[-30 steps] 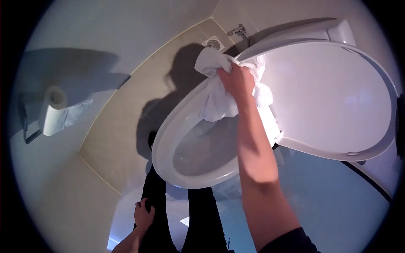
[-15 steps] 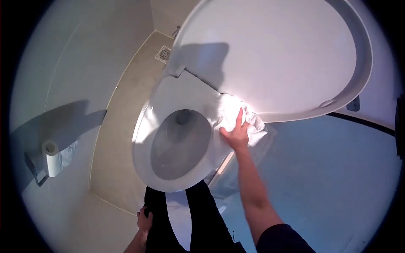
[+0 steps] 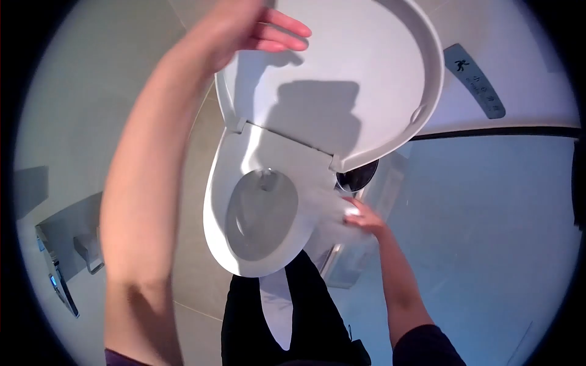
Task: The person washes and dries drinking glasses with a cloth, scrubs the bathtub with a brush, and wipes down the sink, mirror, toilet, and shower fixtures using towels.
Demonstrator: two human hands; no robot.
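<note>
A white toilet seat (image 3: 215, 241) surrounds the bowl in the middle, and its raised lid (image 3: 390, 55) fills the top. My left hand (image 3: 253, 27) is up at the lid's left edge, fingers stretched out over its inner face; contact with the lid cannot be made out. At the seat's right side, my right hand (image 3: 367, 219) is closed on a white cloth (image 3: 329, 210), which is smeared by motion. Shadows fall across the lid and the back of the seat.
A dark round bin (image 3: 358, 175) stands behind my right hand. On the left wall are a metal holder (image 3: 90, 255) and a control panel (image 3: 58, 277). A grey warning sign (image 3: 474, 80) is at the upper right, above a bluish panel (image 3: 476, 232).
My left hand has risen from beside my leg to the lid. The right hand has moved with the cloth from near the hinge down along the seat's right side. The view has shifted.
</note>
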